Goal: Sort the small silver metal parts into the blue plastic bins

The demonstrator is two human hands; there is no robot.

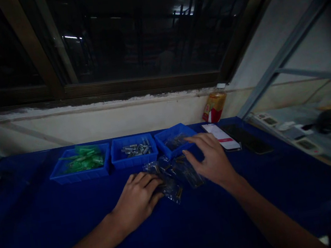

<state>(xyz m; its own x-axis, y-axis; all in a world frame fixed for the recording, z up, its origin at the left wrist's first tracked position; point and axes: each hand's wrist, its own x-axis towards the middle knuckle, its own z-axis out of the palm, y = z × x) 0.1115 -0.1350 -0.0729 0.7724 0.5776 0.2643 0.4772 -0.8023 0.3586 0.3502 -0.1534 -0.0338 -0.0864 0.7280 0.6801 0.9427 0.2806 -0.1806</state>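
Note:
Small clear plastic bags [191,174] with thin metal pieces inside lie in a loose pile on the blue table. My left hand [138,200] is at the pile's left side, its fingers curled and closed on one clear plastic bag [172,189]. Just right of the pile, my right hand [213,160] hovers with thumb and fingers apart and nothing visible between them. Its fingertips are near the front right edge of the right blue bin [174,152], which holds small thin pieces too dim to make out.
The middle blue bin [134,161] holds silvery metal cylinders [136,149]. Green plastic pieces [85,158] fill the left blue bin [80,176]. At the back right are a lit phone [221,136], a dark phone-like slab [248,138] and a drink bottle [215,106] by the wall.

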